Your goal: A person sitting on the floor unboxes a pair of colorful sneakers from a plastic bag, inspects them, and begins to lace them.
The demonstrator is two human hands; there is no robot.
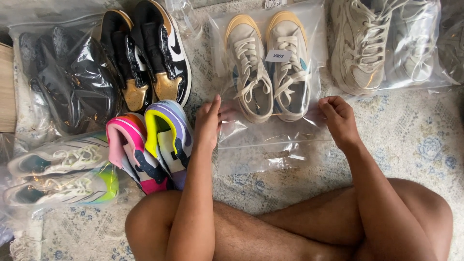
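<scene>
Left hand (209, 121) and right hand (338, 118) each pinch in their grip the clear plastic zip bag (270, 140) holding beige canvas lace-up sneakers (270, 67), lying on the patterned pale carpet (411, 135).

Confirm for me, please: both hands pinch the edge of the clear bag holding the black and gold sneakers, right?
Not quite. In the head view, the left hand and right hand pinch the clear bag holding the cream sneakers; the black and gold sneakers lie unbagged at left.
</scene>
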